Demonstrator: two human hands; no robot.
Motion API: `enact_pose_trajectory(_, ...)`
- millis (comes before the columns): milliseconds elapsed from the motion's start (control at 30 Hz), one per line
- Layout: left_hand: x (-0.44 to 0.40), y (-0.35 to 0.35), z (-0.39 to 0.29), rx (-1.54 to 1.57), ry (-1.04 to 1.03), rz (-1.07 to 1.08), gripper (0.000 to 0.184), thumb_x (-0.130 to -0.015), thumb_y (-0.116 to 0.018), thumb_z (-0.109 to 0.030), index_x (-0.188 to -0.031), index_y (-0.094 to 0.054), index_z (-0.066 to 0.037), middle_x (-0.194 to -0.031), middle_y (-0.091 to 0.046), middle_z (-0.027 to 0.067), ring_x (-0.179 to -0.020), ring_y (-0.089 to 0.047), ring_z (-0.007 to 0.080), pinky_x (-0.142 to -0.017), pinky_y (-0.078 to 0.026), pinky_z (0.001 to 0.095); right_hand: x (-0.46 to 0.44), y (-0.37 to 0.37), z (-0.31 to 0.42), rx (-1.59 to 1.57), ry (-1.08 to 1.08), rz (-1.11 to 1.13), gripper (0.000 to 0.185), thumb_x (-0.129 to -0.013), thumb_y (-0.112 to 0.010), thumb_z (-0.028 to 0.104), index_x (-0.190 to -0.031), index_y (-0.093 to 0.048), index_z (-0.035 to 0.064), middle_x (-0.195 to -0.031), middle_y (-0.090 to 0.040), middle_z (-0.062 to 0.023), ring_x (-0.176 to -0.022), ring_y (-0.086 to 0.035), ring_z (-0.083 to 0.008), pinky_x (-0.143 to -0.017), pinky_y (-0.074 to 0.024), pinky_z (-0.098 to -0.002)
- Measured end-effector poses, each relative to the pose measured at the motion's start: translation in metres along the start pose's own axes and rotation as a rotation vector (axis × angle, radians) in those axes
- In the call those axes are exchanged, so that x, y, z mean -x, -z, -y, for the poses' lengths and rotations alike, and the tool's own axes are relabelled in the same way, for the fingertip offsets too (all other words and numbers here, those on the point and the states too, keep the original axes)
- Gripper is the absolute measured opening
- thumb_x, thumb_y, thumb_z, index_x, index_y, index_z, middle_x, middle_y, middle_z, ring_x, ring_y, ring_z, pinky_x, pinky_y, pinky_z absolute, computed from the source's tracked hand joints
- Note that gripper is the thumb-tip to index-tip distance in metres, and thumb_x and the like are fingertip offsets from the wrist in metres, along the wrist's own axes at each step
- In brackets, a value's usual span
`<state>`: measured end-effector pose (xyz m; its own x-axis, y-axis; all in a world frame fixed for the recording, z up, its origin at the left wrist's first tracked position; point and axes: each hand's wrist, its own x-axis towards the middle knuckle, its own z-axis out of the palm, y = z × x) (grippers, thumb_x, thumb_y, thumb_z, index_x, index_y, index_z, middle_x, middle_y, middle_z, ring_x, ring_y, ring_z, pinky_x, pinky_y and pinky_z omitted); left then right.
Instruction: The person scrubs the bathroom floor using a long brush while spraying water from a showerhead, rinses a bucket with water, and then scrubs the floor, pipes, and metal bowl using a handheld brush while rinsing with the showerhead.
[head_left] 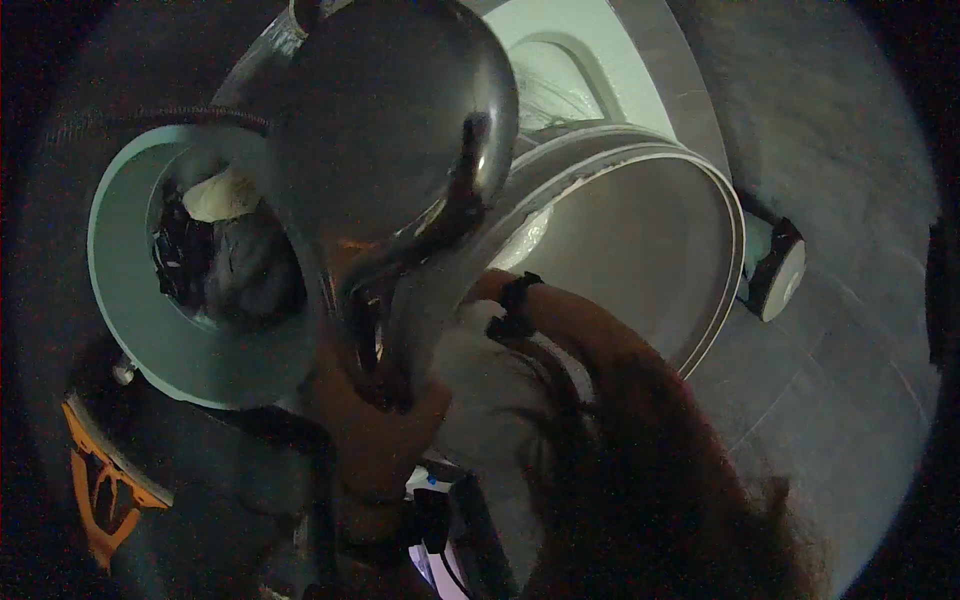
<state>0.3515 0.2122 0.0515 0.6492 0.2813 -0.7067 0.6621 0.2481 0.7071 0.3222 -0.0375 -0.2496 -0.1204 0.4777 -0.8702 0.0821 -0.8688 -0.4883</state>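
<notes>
A large, dark, glossy rounded thing [400, 120] fills the upper middle, tapering downward to a narrow, handle-like end. My left hand [385, 430] is closed around that narrow end. Beyond it, my right hand [487, 287], with a black band on the wrist, reaches in at the mouth of a wide pale tub [738, 230]. Its fingers are hidden behind the dark thing, so their grip does not show. Left of the dark thing stands a teal bucket [120, 250] holding crumpled dark material and a pale wad [222, 197].
A white toilet basin [625, 75] lies at the top right. An orange-framed tool [112, 490] sits at the lower left. Right of the tub is a pale round piece with a black part [785, 275]. Grey floor tiles [830, 400] extend rightward. Loose hair blurs the lower middle.
</notes>
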Motion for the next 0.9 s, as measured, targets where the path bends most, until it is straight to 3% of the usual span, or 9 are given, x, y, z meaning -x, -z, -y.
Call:
enact_pose_trajectory(200, 0.004, 0.001, 0.004, -0.059, 0.009, -0.127, 0.08, -0.052, -0.063, -0.002, -0.122, -0.025, 0.006, -0.112, -0.043, 0.0152, -0.106, -0.045, 0.0251, -0.082, -0.044, 0.0322, 0.024, 0.038, -0.063, 0.125, -0.557, -0.889, 0.038, -0.083, -0.043, 0.03, -0.115, -0.047, 0.0091, -0.114, -0.047, -0.0112, -0.108, -0.041, -0.0273, -0.09, -0.0308, -0.0439)
enact_pose_trajectory(300, 0.0, -0.002, 0.003, -0.072, 0.071, -0.09, 0.083, -0.052, -0.063, -0.003, -0.123, -0.022, 0.007, -0.113, -0.042, 0.0166, -0.107, -0.044, 0.0251, -0.082, -0.044, 0.0325, -0.041, 0.053, -0.105, -0.413, 0.219, -1.317, 0.04, -0.083, -0.044, 0.031, -0.117, -0.046, 0.0102, -0.114, -0.046, -0.0115, -0.107, -0.041, -0.0271, -0.089, -0.031, -0.0453)
enact_pose_trajectory(333, -0.001, 0.0, 0.008, -0.101, -0.052, -0.056, 0.082, -0.053, -0.063, -0.003, -0.124, -0.022, 0.007, -0.113, -0.042, 0.0167, -0.107, -0.044, 0.0251, -0.082, -0.044, 0.0325, -0.049, 0.057, -0.099, -0.424, 0.218, -1.317, 0.04, -0.083, -0.044, 0.031, -0.117, -0.046, 0.0102, -0.114, -0.046, -0.0115, -0.107, -0.041, -0.0271, -0.089, -0.031, -0.0453)
enact_pose_trajectory(400, 0.0, 0.001, 0.016, -0.14, -0.169, -0.019, 0.082, -0.053, -0.062, -0.003, -0.124, -0.022, 0.007, -0.113, -0.042, 0.0168, -0.106, -0.045, 0.0251, -0.082, -0.044, 0.0325, -0.07, 0.065, -0.072, 0.733, -0.666, -0.385, 0.04, -0.081, -0.045, 0.028, -0.117, -0.046, 0.0106, -0.116, -0.046, -0.0156, -0.108, -0.041, -0.0334, -0.089, -0.0299, -0.05)
enact_pose_trajectory(467, 0.004, 0.0, 0.018, -0.134, -0.157, -0.12, 0.081, -0.053, -0.062, -0.003, -0.123, -0.023, 0.007, -0.113, -0.042, 0.0167, -0.106, -0.045, 0.0254, -0.082, -0.044, 0.033, -0.049, 0.051, -0.025, 0.52, -0.675, -0.446, 0.035, -0.081, -0.044, 0.021, -0.114, -0.049, 0.0103, -0.111, -0.049, -0.0155, -0.106, -0.044, -0.0318, -0.089, -0.0324, -0.0463)
enact_pose_trajectory(533, -0.003, -0.005, 0.001, -0.088, -0.115, -0.081, 0.081, -0.053, -0.062, -0.002, -0.124, -0.023, 0.007, -0.114, -0.041, 0.0169, -0.107, -0.044, 0.0258, -0.083, -0.044, 0.0338, -0.075, 0.01, -0.034, -0.148, -0.462, -0.803, 0.034, -0.08, -0.044, 0.021, -0.111, -0.051, 0.0093, -0.114, -0.049, -0.0148, -0.109, -0.042, -0.0304, -0.091, -0.0322, -0.0444)
enact_pose_trajectory(800, -0.009, -0.004, 0.017, 0.259, 0.073, -0.294, 0.083, -0.05, -0.062, -0.003, -0.123, -0.024, 0.006, -0.114, -0.041, 0.0161, -0.106, -0.045, 0.0262, -0.085, -0.043, 0.0343, -0.113, 0.07, 0.06, 0.524, 0.473, -1.132, 0.036, -0.081, -0.041, 0.024, -0.113, -0.05, 0.0087, -0.117, -0.047, -0.0143, -0.113, -0.039, -0.0297, -0.094, -0.0296, -0.044)
enact_pose_trajectory(867, -0.008, -0.01, 0.018, 0.118, -0.211, -0.099, 0.076, -0.05, -0.062, -0.004, -0.119, -0.03, 0.005, -0.111, -0.045, 0.0146, -0.102, -0.047, 0.0246, -0.084, -0.043, 0.0337, -0.084, 0.079, 0.073, 0.536, 0.526, -1.187, 0.036, -0.081, -0.041, 0.024, -0.113, -0.049, 0.0086, -0.118, -0.046, -0.0142, -0.114, -0.038, -0.0296, -0.094, -0.0293, -0.044)
enact_pose_trajectory(900, -0.009, -0.009, 0.014, 0.12, -0.216, -0.103, 0.076, -0.05, -0.062, -0.004, -0.119, -0.03, 0.005, -0.111, -0.045, 0.0146, -0.102, -0.047, 0.0246, -0.084, -0.043, 0.0337, -0.05, 0.084, 0.079, 0.514, 0.339, -0.83, 0.037, -0.082, -0.04, 0.026, -0.114, -0.049, 0.0086, -0.119, -0.045, -0.0149, -0.115, -0.037, -0.0307, -0.096, -0.0265, -0.0452)
